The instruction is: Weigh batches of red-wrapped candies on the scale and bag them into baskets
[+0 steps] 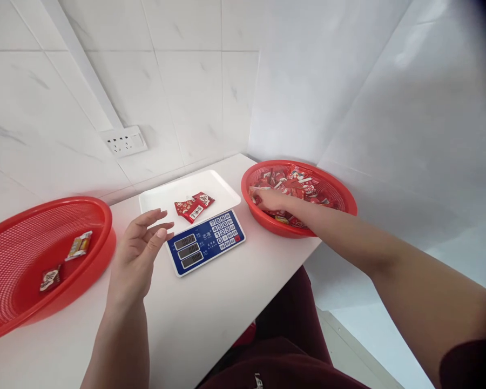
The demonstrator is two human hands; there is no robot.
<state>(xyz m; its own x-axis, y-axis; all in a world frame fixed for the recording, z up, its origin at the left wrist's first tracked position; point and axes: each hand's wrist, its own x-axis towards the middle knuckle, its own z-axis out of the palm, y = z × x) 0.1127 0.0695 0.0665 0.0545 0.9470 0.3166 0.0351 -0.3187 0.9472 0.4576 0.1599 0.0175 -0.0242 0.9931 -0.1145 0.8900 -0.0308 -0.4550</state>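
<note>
A white digital scale [210, 237] with a blue keypad stands on the white table, and a few red snack packets [193, 207] lie on its white pan [162, 200]. My left hand [140, 251] hovers open just left of the scale, fingers spread, holding nothing. My right hand [269, 201] reaches into the right red basket [340, 192], which is full of several red packets [295, 183]; its fingers curl among the packets and what they grip is hidden.
A second red basket [8, 248] sits at the left with two packets [79, 246] in it. A wall socket [124, 141] is on the tiled wall behind. The table edge runs along the front right, above my dark red trousers.
</note>
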